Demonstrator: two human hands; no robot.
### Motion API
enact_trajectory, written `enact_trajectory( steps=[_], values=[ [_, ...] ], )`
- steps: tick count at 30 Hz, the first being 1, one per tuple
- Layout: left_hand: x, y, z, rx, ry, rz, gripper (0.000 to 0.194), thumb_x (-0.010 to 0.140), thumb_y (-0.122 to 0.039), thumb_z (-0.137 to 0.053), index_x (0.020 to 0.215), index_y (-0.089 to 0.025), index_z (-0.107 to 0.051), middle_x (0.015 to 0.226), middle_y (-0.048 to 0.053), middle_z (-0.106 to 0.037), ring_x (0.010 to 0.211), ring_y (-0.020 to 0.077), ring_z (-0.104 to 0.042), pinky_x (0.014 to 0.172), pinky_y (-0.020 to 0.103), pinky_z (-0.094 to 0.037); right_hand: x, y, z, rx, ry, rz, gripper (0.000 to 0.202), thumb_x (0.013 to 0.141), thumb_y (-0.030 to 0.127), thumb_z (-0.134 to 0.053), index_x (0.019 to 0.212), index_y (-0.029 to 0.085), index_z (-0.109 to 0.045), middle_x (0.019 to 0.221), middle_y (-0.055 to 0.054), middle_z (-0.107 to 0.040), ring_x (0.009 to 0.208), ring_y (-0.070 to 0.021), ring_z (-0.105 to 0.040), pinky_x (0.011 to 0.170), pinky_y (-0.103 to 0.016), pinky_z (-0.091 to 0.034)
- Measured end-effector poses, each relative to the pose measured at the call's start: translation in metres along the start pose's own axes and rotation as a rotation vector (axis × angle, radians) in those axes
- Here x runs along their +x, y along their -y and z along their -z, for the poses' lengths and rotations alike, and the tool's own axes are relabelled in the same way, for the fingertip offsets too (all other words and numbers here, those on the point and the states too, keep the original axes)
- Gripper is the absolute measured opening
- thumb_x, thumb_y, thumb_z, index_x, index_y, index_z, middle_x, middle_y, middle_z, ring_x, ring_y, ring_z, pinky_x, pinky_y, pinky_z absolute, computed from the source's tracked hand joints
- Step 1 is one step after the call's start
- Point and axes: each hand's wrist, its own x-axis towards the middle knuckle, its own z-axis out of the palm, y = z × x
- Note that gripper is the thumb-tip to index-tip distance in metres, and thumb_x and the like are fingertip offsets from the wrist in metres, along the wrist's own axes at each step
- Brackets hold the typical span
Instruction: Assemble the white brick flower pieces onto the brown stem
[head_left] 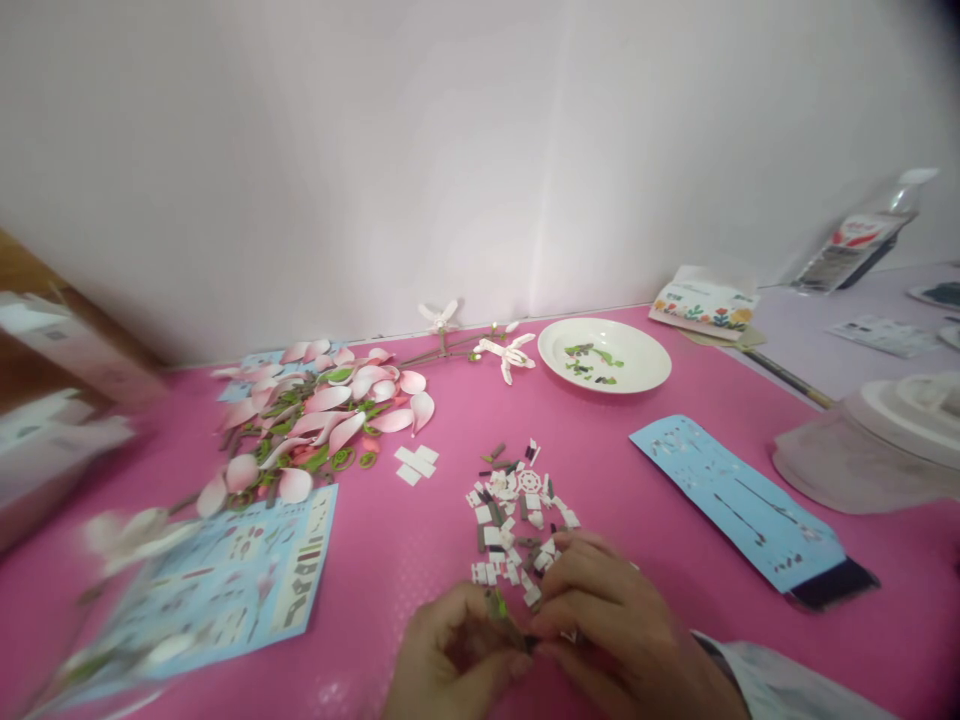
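Near the front edge of the view my two hands meet, fingertips almost touching. My left hand (pixel 457 645) pinches a small brown-and-green building-brick piece (pixel 501 612). The fingers of my right hand (pixel 619 620) close on the other end of it, where a dark bit shows between the fingertips; the rest is hidden. Just beyond the hands lies a loose pile of white, brown and dark building bricks (pixel 517 510). Several flat white tiles (pixel 416 465) lie to the left of that pile.
Pink petals with green parts (pixel 330 405) are heaped at left, by a blue instruction sheet (pixel 300 560). Behind lies a white-flowered branch (pixel 442 350). A white plate (pixel 652 370) holds green pieces. At right are a blue leaflet (pixel 735 500), a translucent tub (pixel 832 460) and a bottle (pixel 862 235).
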Motion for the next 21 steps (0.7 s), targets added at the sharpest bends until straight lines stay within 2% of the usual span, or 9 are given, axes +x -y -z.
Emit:
enact_trajectory(
  steps=[8, 15, 21],
  values=[
    [-0.0005, -0.0013, -0.0012, 0.018, -0.018, 0.02, 0.014, 0.062, -0.016, -0.08, 0.064, -0.016, -0.065, 0.056, -0.004, -0.063, 0.054, 0.0096, -0.049, 0.053, 0.02, -0.036, 0.0007, -0.0004, 0.003, -0.02, 0.043, -0.009, 0.009, 0.085, 0.016, -0.058, 0.079, 0.02, -0.063, 0.069, 0.0, -0.06, 0.07, -0.0141, -0.056, 0.086, -0.034, -0.045],
    [0.0002, 0.0071, 0.0047, 0.091, -0.023, 0.017, 0.016, 0.063, -0.02, -0.079, 0.064, -0.016, -0.064, 0.054, -0.004, -0.056, 0.05, 0.0085, -0.04, 0.05, 0.02, -0.031, 0.001, -0.0013, 0.002, 0.008, 0.086, -0.005, 0.011, 0.087, 0.017, -0.057, 0.078, 0.018, -0.063, 0.069, 0.0, -0.059, 0.07, -0.0144, -0.054, 0.087, -0.035, -0.043],
    [-0.0014, 0.0064, 0.0036, 0.068, -0.006, 0.012, 0.015, 0.064, -0.02, -0.078, 0.064, -0.017, -0.064, 0.056, -0.004, -0.058, 0.051, 0.0091, -0.042, 0.051, 0.021, -0.032, -0.0006, -0.0014, 0.0009, -0.002, 0.106, -0.017, 0.015, 0.089, 0.02, -0.054, 0.079, 0.018, -0.064, 0.069, -0.002, -0.059, 0.07, -0.0158, -0.053, 0.082, -0.035, -0.044]
  ],
)
